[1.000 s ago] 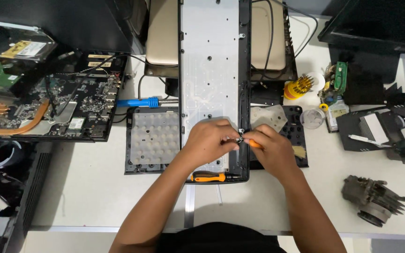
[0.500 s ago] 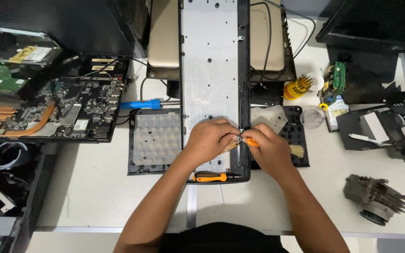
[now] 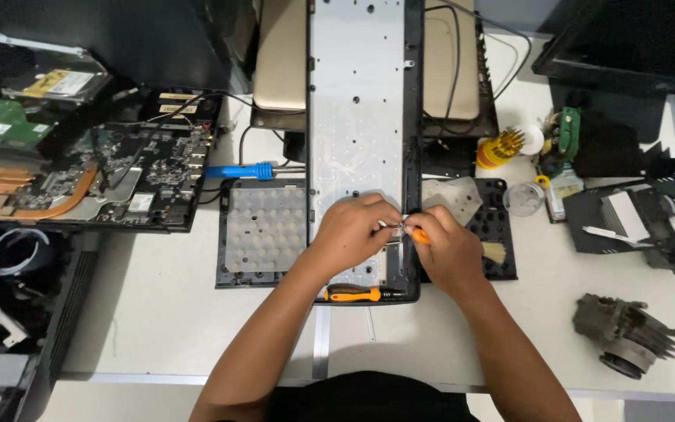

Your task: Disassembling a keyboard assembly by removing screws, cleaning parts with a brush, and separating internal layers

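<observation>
The right hand (image 3: pixel 448 252) is closed around a small orange-handled screwdriver (image 3: pixel 418 234), its tip pointing left toward the left hand (image 3: pixel 353 232), whose fingers are pinched on a tiny silvery part (image 3: pixel 391 225) that is too small to make out. Both hands meet over the lower right edge of a long grey metal keyboard backplate (image 3: pixel 357 94) set in a black frame, which runs away from the person up the white table (image 3: pixel 166 312). Just below the left wrist, a second screwdriver with an orange and black handle (image 3: pixel 357 294) lies across the frame's near end. Left of the plate sits a black tray holding a translucent dimpled rubber sheet (image 3: pixel 263 228), with a blue-handled soldering iron (image 3: pixel 245 170) just beyond it. To the right, a small clear round cup (image 3: pixel 523 198) stands by a yellow holder of screwdriver bits (image 3: pixel 500 148); what the cup holds cannot be told. A bare circuit board with copper heat pipes (image 3: pixel 87 184) lies far left, and a grey finned part (image 3: pixel 628 334) far right.
</observation>
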